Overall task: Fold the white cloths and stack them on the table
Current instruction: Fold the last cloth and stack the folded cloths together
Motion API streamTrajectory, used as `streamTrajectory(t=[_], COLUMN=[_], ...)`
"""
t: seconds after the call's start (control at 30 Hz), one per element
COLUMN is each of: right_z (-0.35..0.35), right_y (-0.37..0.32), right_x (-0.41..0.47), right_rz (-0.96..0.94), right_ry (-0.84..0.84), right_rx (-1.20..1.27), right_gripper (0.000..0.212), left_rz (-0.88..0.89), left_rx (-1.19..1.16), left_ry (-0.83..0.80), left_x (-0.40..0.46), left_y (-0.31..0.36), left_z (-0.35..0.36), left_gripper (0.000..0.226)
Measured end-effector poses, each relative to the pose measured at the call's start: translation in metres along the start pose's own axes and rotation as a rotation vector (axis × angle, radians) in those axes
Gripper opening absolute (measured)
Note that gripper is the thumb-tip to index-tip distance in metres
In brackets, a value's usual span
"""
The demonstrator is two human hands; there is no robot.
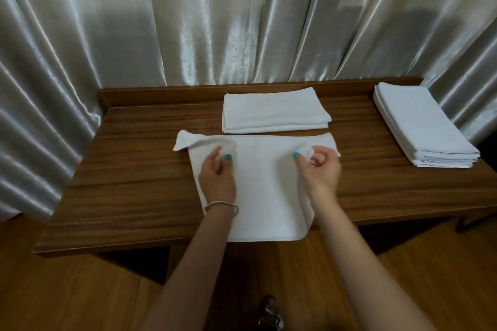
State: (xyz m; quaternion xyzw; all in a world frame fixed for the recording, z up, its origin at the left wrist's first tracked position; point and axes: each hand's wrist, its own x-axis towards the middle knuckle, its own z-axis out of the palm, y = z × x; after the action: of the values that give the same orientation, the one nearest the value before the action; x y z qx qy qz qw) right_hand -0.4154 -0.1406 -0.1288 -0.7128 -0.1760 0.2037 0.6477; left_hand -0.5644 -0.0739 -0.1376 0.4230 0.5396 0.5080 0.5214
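We pinch the white cloth [258, 191] w/ left hand [219, 174] & right hand [320, 169], each clamped on a far corner; cloth lies just nearside of the folded stack [274, 111], long axis left-right; both hands equally near.

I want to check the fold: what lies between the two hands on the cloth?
In the head view, only bare, flat white cloth lies between the left hand and the right hand. Each hand pinches part of its far edge.
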Motion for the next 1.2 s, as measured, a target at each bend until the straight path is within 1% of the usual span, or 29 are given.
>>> streamTrajectory(t=[0.07,0.13,0.2,0.3,0.37,0.47,0.53,0.63,0.77,0.87,1.0,1.2], right_z=[0.024,0.038,0.045,0.045,0.042,0.038,0.038,0.04,0.04,0.039,0.039,0.036], right_y=[0.006,0.015,0.022,0.031,0.035,0.039,0.041,0.042,0.044,0.045,0.046,0.047], right_x=[-0.013,-0.024,-0.032,-0.036,-0.034,-0.033,-0.035,-0.039,-0.042,-0.048,-0.054,-0.051], right_rz=[-0.061,-0.123,-0.205,-0.368,-0.454,-0.588,-0.643,-0.598,-0.578,-0.566,-0.603,-0.566], right_ry=[-0.041,-0.116,-0.166,-0.201,-0.198,-0.112,-0.085,-0.133,-0.238,-0.224,-0.179,-0.24], right_rx=[-0.023,-0.088,-0.133,-0.266,-0.329,-0.381,-0.399,-0.361,-0.298,-0.246,-0.203,-0.273], right_gripper=[0.02,0.015,0.018,0.022,0.023,0.024,0.025,0.027,0.031,0.031,0.033,0.032], left_rz=[-0.026,-0.06,-0.088,-0.095,-0.093,-0.065,-0.042,-0.007,-0.039,-0.049,-0.071,-0.108], left_rx=[-0.038,-0.069,-0.065,-0.056,-0.071,-0.08,-0.082,-0.085,-0.135,-0.15,-0.162,-0.182], left_ry=[-0.053,-0.085,-0.101,-0.11,-0.118,-0.113,-0.111,-0.105,-0.111,-0.111,-0.094,-0.088], left_x=[-0.013,-0.024,-0.03,-0.035,-0.037,-0.039,-0.042,-0.047,-0.045,-0.047,-0.049,-0.051], left_y=[-0.006,-0.013,-0.018,-0.021,-0.021,-0.021,-0.02,-0.019,-0.021,-0.023,-0.026,-0.027], left_z=[0.017,0.028,0.033,0.033,0.033,0.033,0.034,0.036,0.033,0.033,0.033,0.033], left_gripper=[0.025,0.022,0.023,0.025,0.024,0.025,0.025,0.025,0.024,0.024,0.023,0.025])
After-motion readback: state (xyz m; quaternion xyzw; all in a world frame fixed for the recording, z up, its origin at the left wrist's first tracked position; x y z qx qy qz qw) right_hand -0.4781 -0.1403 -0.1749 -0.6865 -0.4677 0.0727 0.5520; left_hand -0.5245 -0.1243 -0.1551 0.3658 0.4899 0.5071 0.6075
